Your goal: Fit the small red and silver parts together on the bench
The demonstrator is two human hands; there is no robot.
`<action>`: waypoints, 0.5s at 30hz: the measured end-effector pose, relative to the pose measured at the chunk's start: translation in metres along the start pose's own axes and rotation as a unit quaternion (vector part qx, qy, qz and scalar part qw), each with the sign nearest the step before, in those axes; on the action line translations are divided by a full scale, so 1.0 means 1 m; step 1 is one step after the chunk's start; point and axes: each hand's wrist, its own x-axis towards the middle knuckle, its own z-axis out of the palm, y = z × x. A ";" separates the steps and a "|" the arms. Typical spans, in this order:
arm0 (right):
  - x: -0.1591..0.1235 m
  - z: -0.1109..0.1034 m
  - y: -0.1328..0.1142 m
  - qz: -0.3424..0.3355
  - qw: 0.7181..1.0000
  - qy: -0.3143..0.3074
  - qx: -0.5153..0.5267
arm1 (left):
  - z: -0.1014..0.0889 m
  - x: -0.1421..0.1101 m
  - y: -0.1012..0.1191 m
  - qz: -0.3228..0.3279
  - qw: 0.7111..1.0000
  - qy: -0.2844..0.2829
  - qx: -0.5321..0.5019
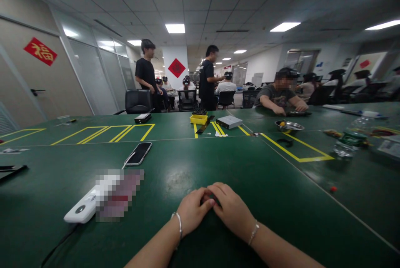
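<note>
My left hand (192, 212) and my right hand (233, 212) rest together on the green workbench (268, 201), with my fingers (203, 203) curled inward and my fingertips meeting in a loosely closed clasp. A small dark bit shows where my hands meet, but I cannot tell whether I am grasping anything. A thin bangle (179, 224) circles my left wrist and a beaded bracelet (253, 232) circles my right.

Just beside my left hand lies a white handheld device (81, 206), partly blurred out. Farther ahead on that side, a smartphone (138, 153) lies screen up. Well ahead of my hands, a yellow parts tray (198, 119) sits near a flat grey box (229, 122), among yellow tape lines (300, 149). Ahead to my right are a steel bowl (289, 126) and a clear water bottle (348, 143), with a small red piece (333, 189) nearer me. Across the bench, a seated co-worker (279, 97) has both hands on the bench top, and two people (145, 72) stand beyond.
</note>
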 end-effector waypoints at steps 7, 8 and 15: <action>0.003 -0.005 0.016 -0.012 1.000 -0.025 0.010 | 0.001 0.002 0.000 -0.020 0.997 0.011 -0.070; 0.004 -0.009 0.026 -0.002 1.000 -0.022 0.000 | 0.000 0.001 0.001 -0.022 0.996 0.016 -0.084; -0.023 -0.066 0.141 0.241 0.943 0.049 -0.223 | -0.006 0.002 0.002 -0.047 0.986 0.073 -0.139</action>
